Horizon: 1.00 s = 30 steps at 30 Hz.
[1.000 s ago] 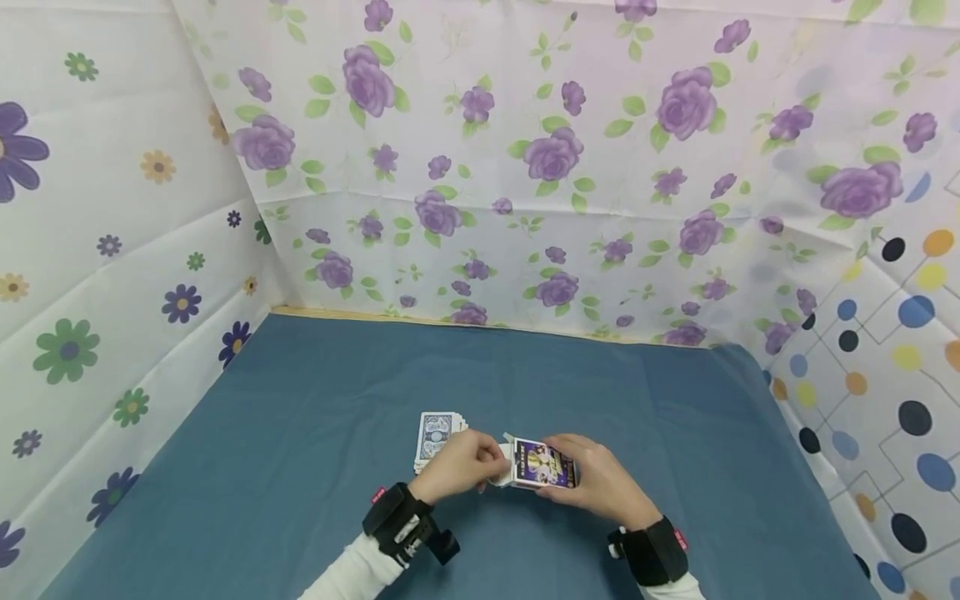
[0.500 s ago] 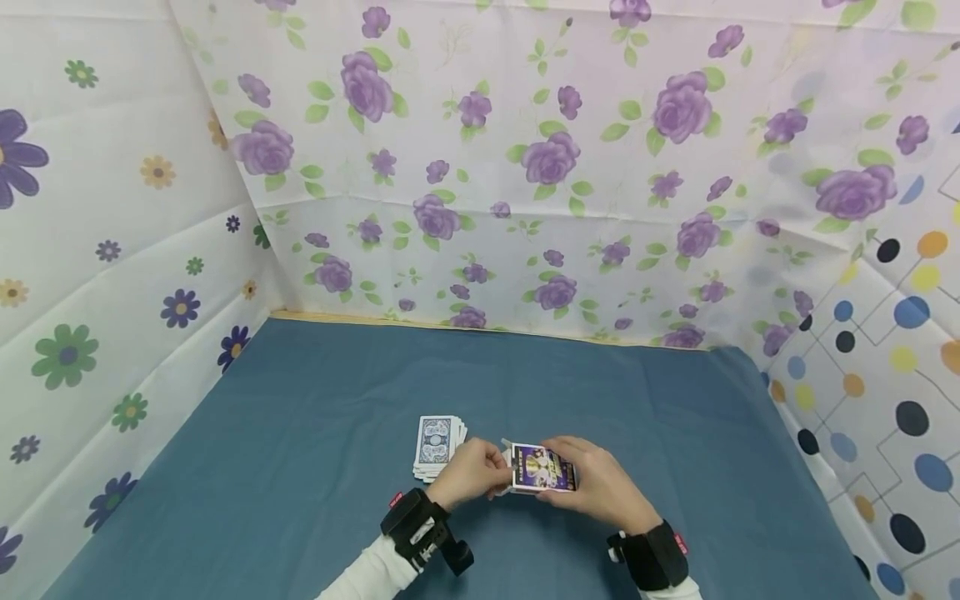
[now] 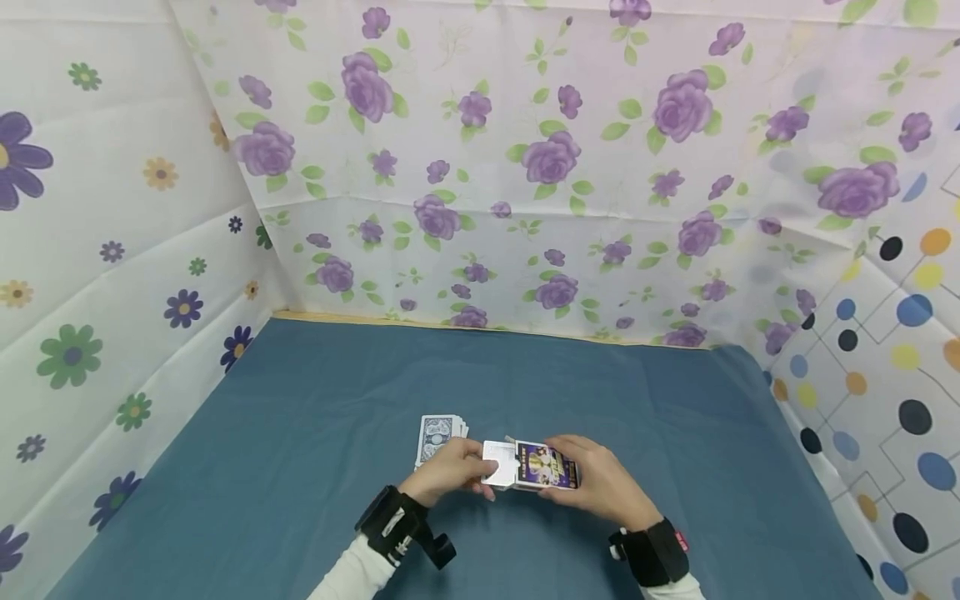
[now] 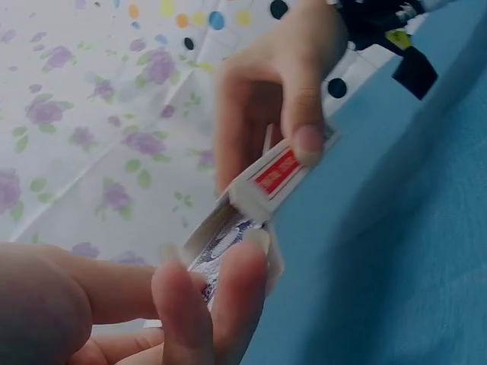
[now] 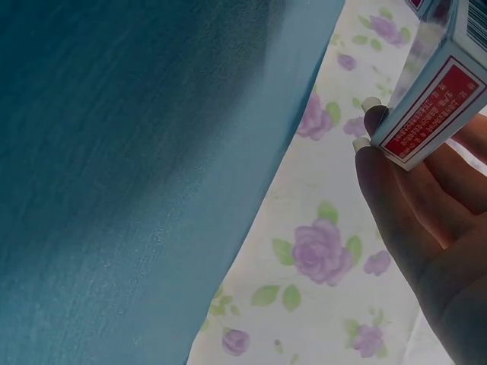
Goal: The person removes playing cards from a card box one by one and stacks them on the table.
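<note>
My right hand point(image 3: 600, 479) grips a purple-fronted playing card box point(image 3: 546, 465) by its right end, thumb along the near edge and fingers along the far one. Out of the box's open left end sticks a white-faced playing card point(image 3: 498, 461), which my left hand point(image 3: 447, 469) pinches between thumb and fingers. In the left wrist view a blue-patterned back point(image 4: 228, 247) shows at the box's mouth; whether one or several cards are held cannot be told. Behind my left hand lies a slightly uneven stack of blue-backed cards point(image 3: 437, 435), partly hidden by it.
A blue cloth point(image 3: 337, 400) covers the table. Flower-printed sheets point(image 3: 465, 108) hang along the back and left, and a dotted sheet point(image 3: 892, 400) hangs at the right. Both wrists wear black camera straps point(image 3: 654, 552).
My left hand went right to the box's mouth, then drew back left with the white-faced card between its fingers, so the card now shows outside. The right hand and box have stayed nearly still.
</note>
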Tool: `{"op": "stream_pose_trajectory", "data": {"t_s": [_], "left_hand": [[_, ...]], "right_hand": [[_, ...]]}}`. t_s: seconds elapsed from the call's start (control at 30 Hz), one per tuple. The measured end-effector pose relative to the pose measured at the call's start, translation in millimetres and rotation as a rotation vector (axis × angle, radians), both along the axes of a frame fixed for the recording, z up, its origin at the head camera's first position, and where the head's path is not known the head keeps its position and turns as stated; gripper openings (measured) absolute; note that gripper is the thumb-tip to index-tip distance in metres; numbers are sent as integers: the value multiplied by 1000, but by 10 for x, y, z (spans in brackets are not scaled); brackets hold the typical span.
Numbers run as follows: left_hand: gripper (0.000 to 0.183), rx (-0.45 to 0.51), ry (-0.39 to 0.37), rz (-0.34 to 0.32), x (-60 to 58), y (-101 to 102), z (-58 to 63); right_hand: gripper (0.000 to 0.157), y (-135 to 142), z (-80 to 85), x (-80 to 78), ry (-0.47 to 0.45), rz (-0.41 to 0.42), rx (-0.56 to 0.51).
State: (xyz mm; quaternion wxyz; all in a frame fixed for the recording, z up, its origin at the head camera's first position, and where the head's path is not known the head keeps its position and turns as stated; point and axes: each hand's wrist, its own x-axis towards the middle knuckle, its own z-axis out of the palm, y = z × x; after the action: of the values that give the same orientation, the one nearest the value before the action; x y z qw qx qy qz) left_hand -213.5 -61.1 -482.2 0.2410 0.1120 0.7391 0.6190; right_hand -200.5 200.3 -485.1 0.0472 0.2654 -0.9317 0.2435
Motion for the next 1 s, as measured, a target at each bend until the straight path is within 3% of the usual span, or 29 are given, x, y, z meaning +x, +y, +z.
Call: {"op": "stream_pose_trajectory", "data": {"t_s": [0.37,0.57,0.73,0.87,1.0], "left_hand": [[10,148,-27,38,-79,-470,-17],[30,182,-40,87,-99,-642,-36],[37,122,-35,161,-172,-763,-24],[36,-13,-3,294,-290,-830,-30],[38,-96,-33,400,-435,-894,-81]], "right_hand": [[67,-9,19,-20,-17,-23,3],[67,-24,24,-6,-26,-18,8],[68,-22,22,8,-29,-19,6],[68,-16,10,16,-14,-25,6],[67,-17,-10,31,-1,-27,1]]}}
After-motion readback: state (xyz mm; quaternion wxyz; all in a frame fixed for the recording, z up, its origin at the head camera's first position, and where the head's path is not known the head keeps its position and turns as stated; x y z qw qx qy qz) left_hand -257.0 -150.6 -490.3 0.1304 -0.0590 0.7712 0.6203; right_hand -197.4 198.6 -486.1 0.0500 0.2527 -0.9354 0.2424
